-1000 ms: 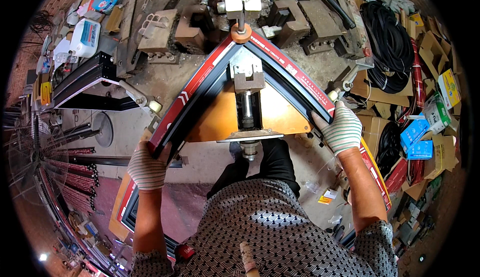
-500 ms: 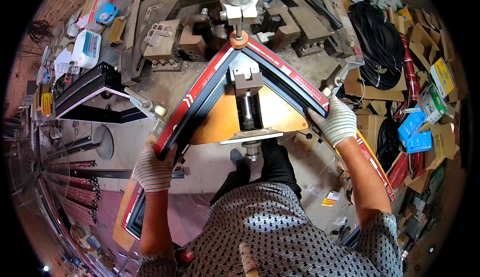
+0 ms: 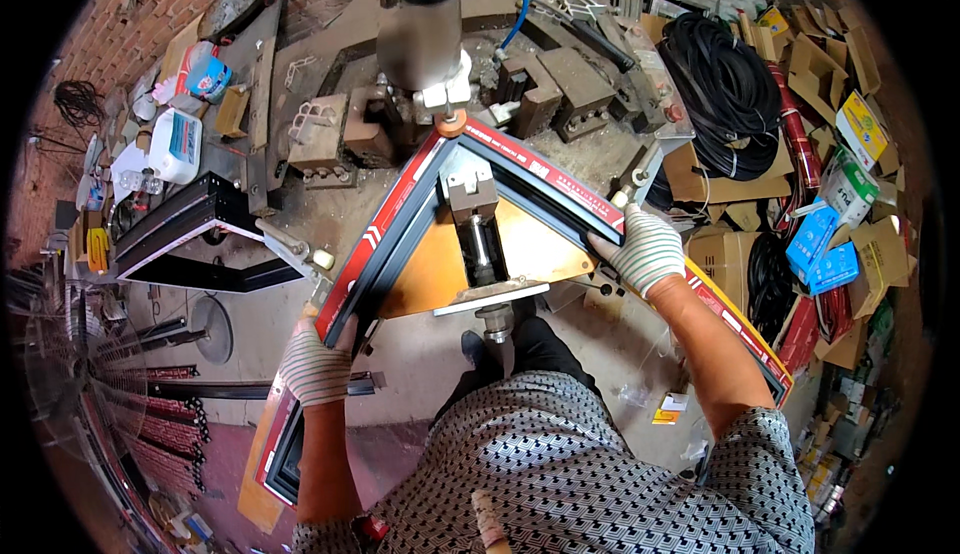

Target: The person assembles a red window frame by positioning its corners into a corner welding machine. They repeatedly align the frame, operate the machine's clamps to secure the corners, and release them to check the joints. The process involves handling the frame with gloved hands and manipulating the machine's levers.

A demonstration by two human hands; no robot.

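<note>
A window frame [image 3: 403, 204] of dark grey profiles with red printed film points its corner away from me, in a metal corner-joining machine. An orange-brown round pad [image 3: 451, 123] under the upright cylinder [image 3: 420, 34] sits at that corner. Inside the angle are a steel block [image 3: 472, 194] and a tan plate [image 3: 550, 239]. My left hand [image 3: 318, 362], in a white striped glove, is closed around the left profile. My right hand [image 3: 645, 249], gloved alike, grips the right profile, thumb on the inner side. More of the frame runs back past both forearms.
A black frame [image 3: 190, 229] stands at the left beside a white jug [image 3: 175, 144]. Coiled black hose [image 3: 722, 104] and cardboard boxes [image 3: 725, 259] crowd the right. Heavy steel blocks [image 3: 375, 129] ring the machine table. A wire-guard fan [image 3: 90, 354] is at far left.
My view has tilted up, so the machine and frame sit lower and slightly left, with more of the cylinder and back wall showing. Both hands keep their hold on the frame.
</note>
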